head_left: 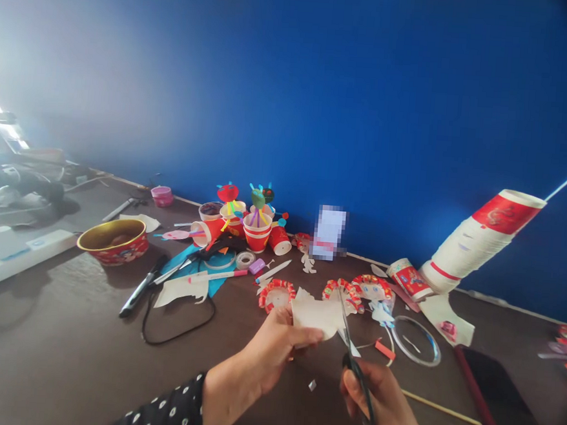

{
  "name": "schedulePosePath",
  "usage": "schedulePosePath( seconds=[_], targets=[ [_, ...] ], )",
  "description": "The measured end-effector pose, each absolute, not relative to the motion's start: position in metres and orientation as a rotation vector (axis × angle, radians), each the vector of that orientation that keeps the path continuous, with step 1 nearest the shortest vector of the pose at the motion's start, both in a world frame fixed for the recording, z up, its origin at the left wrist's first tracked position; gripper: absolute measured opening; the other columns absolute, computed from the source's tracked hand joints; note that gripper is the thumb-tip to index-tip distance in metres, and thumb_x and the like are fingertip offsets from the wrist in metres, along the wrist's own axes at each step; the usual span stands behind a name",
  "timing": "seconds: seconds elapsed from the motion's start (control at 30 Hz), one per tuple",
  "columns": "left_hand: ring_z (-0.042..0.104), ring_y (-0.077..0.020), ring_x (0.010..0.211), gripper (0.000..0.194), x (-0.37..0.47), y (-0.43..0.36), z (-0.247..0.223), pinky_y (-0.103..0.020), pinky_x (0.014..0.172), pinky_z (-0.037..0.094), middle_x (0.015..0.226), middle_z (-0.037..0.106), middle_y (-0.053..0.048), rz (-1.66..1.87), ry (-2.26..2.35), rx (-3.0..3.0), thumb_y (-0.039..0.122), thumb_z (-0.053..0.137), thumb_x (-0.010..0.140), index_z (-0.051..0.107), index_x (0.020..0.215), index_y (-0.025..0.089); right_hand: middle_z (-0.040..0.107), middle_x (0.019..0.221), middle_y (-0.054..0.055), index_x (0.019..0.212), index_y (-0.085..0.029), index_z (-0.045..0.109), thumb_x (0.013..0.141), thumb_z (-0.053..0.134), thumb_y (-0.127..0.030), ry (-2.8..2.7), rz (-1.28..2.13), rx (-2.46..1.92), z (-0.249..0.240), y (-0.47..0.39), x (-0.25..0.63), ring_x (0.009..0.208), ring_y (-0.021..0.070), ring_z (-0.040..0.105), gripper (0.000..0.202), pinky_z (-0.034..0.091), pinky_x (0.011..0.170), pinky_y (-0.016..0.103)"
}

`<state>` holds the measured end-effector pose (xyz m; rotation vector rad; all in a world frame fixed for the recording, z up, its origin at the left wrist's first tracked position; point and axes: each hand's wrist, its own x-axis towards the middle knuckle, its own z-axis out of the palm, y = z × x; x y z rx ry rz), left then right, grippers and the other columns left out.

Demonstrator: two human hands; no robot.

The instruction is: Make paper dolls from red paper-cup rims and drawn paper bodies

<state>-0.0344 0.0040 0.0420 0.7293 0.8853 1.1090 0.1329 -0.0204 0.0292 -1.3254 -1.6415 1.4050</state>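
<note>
My left hand (279,345) pinches a piece of cream-white paper (316,315) by its lower left part, thumb on top. In my right hand (377,394) is a pair of scissors (359,380) with dark handles, fingers wrapped round the grips. The blades point up and away, at the right edge of the paper; whether they are parted there I cannot tell. Behind the paper lie red fringed rings (278,295), partly covered by it. A tiny white scrap (312,385) lies on the table between my wrists.
Red paper cups (256,236) with colourful figures stand near the blue wall. A tall cup stack (480,242) leans at right, near a dark phone (498,396). To the left are a gold-rimmed bowl (114,243), a black marker (142,287) and a black cord (177,342). A thin stick (444,408) lies at right.
</note>
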Motion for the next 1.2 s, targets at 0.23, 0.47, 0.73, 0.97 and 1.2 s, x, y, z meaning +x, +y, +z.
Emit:
schedulePosePath(
  seconds=[0.23, 0.47, 0.73, 0.97, 1.2],
  targets=[
    [0.053, -0.0103, 0.053, 0.028, -0.031, 0.001, 0.043, -0.018, 0.046, 0.031, 0.064, 0.062, -0.005, 1.1, 0.878, 0.777, 0.034, 0.067, 0.061, 0.061, 0.074, 0.01, 0.043, 0.047, -0.002, 0.053, -0.016, 0.046, 0.062, 0.049, -0.067, -1.526, 1.398, -1.372, 0.034, -0.021, 0.136, 0.048, 0.0091, 0.038, 0.051, 0.029, 0.048, 0.022],
    [0.044, -0.0058, 0.042, 0.021, -0.033, 0.005, 0.036, -0.017, 0.038, 0.022, 0.056, 0.056, 0.0, 1.15, 0.931, 0.659, 0.027, 0.068, 0.059, 0.06, 0.07, 0.011, 0.043, 0.048, -0.002, 0.051, -0.016, 0.046, 0.062, 0.049, -0.067, -1.526, 1.355, -1.353, 0.035, -0.025, 0.129, 0.049, 0.0094, 0.037, 0.052, 0.03, 0.05, 0.023],
    [0.042, -0.0049, 0.045, 0.021, -0.034, 0.004, 0.037, -0.018, 0.04, 0.019, 0.06, 0.055, -0.001, 1.123, 0.969, 0.699, 0.025, 0.067, 0.059, 0.06, 0.072, 0.011, 0.04, 0.048, -0.002, 0.053, -0.016, 0.048, 0.067, 0.046, -0.063, -1.609, 1.367, -1.279, 0.03, -0.024, 0.131, 0.048, 0.0086, 0.034, 0.049, 0.028, 0.047, 0.022],
    [0.041, -0.0047, 0.045, 0.019, -0.034, 0.004, 0.037, -0.019, 0.042, 0.019, 0.056, 0.054, 0.0, 1.101, 0.95, 0.72, 0.025, 0.068, 0.056, 0.059, 0.067, 0.011, 0.042, 0.048, -0.002, 0.054, -0.016, 0.05, 0.066, 0.049, -0.062, -1.568, 1.402, -1.264, 0.031, -0.025, 0.132, 0.048, 0.0083, 0.034, 0.047, 0.027, 0.046, 0.021],
    [0.044, -0.0056, 0.044, 0.019, -0.035, 0.005, 0.04, -0.019, 0.041, 0.017, 0.054, 0.057, -0.001, 1.054, 0.932, 0.673, 0.023, 0.07, 0.053, 0.058, 0.061, 0.011, 0.044, 0.045, -0.002, 0.052, -0.016, 0.052, 0.062, 0.053, -0.064, -1.445, 1.453, -1.277, 0.034, -0.028, 0.133, 0.044, 0.0085, 0.037, 0.049, 0.029, 0.046, 0.022]
  ],
)
